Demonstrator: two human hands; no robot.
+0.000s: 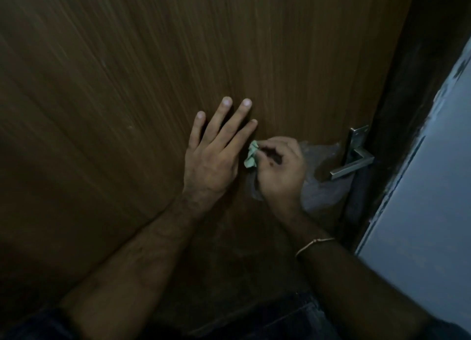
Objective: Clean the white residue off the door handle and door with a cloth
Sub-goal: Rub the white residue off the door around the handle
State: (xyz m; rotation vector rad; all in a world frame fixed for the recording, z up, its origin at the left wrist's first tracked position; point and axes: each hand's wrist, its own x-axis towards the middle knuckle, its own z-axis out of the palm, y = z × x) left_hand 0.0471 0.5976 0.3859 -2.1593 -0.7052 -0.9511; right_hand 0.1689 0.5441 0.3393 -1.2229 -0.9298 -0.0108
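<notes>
Left hand spread flat on door; right hand pinches cloth. Small wad may smear the residue, seemingly thickest at handle's 7 o'clock

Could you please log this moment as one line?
left hand flat on door | right hand grips cloth | residue remains
</notes>
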